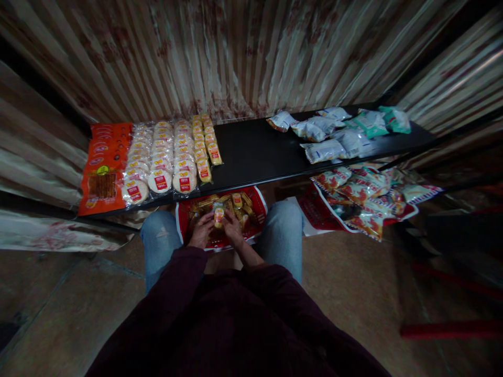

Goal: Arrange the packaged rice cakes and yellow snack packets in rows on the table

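A small yellow wrapped snack with a red and white label is held between my two hands. My left hand has its fingers closed on the snack's left side, and my right hand grips its right side. Beneath them, between my knees, a red basket holds several similar yellow packs. Above the basket, on the black shelf, two columns of yellow packs lie beside columns of round white wrapped snacks.
Orange packets lie at the shelf's left end. White bags and green bags lie on its right part. A second red basket with several snack bags stands below right. A curtain hangs behind the shelf.
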`<state>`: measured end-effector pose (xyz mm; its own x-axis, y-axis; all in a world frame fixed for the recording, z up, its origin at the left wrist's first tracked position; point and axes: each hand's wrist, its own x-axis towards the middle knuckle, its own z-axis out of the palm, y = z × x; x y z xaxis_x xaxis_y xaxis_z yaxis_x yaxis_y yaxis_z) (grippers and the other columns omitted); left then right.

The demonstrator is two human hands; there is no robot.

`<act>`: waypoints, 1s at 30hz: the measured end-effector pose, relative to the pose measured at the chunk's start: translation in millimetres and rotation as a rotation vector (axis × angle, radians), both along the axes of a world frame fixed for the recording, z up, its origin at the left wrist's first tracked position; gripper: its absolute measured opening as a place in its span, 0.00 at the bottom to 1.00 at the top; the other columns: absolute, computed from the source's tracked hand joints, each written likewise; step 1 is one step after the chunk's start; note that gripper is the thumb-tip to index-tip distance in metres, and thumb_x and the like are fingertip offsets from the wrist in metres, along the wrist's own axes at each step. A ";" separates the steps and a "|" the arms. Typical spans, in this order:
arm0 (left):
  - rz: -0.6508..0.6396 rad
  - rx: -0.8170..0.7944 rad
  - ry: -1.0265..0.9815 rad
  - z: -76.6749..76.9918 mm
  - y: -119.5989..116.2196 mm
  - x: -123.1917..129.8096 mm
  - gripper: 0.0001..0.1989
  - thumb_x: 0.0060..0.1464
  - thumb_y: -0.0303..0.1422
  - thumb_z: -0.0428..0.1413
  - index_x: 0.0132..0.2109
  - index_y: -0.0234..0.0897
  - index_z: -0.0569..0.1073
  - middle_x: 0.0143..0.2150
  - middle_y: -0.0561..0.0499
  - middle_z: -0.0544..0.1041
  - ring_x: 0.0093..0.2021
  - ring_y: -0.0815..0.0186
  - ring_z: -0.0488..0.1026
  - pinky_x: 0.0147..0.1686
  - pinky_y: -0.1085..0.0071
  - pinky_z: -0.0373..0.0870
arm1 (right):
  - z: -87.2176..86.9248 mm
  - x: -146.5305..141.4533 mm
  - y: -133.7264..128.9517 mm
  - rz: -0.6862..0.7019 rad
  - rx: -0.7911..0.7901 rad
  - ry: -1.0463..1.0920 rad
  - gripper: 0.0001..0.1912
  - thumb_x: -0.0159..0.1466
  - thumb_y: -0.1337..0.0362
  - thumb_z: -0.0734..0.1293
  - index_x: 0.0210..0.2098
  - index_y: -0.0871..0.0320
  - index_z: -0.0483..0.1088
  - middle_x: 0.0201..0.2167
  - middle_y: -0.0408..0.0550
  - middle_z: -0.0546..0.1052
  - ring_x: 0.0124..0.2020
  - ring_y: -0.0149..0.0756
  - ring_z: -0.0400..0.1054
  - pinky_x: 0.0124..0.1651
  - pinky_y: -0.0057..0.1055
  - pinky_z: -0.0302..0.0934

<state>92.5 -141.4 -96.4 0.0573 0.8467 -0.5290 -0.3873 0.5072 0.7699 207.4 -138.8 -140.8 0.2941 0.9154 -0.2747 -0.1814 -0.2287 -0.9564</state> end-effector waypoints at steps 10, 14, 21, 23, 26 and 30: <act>0.002 -0.038 0.133 3.6 -0.2 0.4 0.18 0.41 0.32 0.64 0.44 0.41 0.78 0.47 0.48 0.78 0.49 0.59 0.71 0.47 0.65 0.65 | 9.0 0.3 -2.7 0.058 0.048 -0.010 0.20 0.55 0.61 0.66 0.48 0.55 0.72 0.48 0.51 0.77 0.49 0.41 0.72 0.52 0.42 0.67; -0.003 -0.039 0.162 4.1 -0.8 2.3 0.20 0.42 0.34 0.65 0.46 0.40 0.78 0.49 0.48 0.78 0.53 0.58 0.70 0.52 0.64 0.63 | 11.3 2.1 -5.0 0.085 0.028 0.010 0.23 0.54 0.61 0.66 0.50 0.55 0.70 0.49 0.52 0.76 0.48 0.42 0.72 0.52 0.44 0.67; 0.006 -0.019 0.155 2.1 1.0 6.2 0.22 0.40 0.31 0.66 0.47 0.39 0.78 0.44 0.48 0.79 0.49 0.59 0.72 0.51 0.64 0.65 | 15.5 1.4 -6.5 0.111 0.045 0.070 0.25 0.53 0.61 0.65 0.51 0.55 0.70 0.46 0.51 0.78 0.42 0.40 0.74 0.46 0.40 0.70; 0.003 -0.049 0.163 3.2 1.2 5.2 0.22 0.41 0.31 0.65 0.47 0.39 0.78 0.46 0.48 0.79 0.50 0.58 0.72 0.51 0.63 0.64 | 15.1 -0.5 -6.1 0.085 0.047 0.075 0.24 0.53 0.61 0.65 0.50 0.54 0.70 0.44 0.51 0.79 0.40 0.40 0.74 0.43 0.39 0.70; 0.009 -0.112 0.165 4.5 1.1 2.9 0.21 0.43 0.32 0.63 0.48 0.39 0.77 0.48 0.47 0.78 0.50 0.59 0.72 0.49 0.64 0.65 | 12.7 -2.9 -5.6 0.061 0.044 0.092 0.24 0.53 0.60 0.66 0.50 0.54 0.70 0.44 0.51 0.78 0.40 0.40 0.74 0.40 0.37 0.70; 0.035 -0.135 0.154 2.3 1.3 1.9 0.21 0.43 0.37 0.63 0.47 0.39 0.76 0.43 0.48 0.79 0.43 0.63 0.74 0.39 0.70 0.66 | 7.3 -4.5 -4.2 -0.005 0.009 0.187 0.24 0.50 0.59 0.69 0.47 0.54 0.71 0.41 0.50 0.78 0.36 0.36 0.73 0.36 0.33 0.69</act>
<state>94.4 -140.1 -94.2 -0.0608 0.7678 -0.6378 -0.2894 0.5980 0.7474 202.9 -143.0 -133.5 0.2432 0.9169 -0.3166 -0.3576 -0.2187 -0.9079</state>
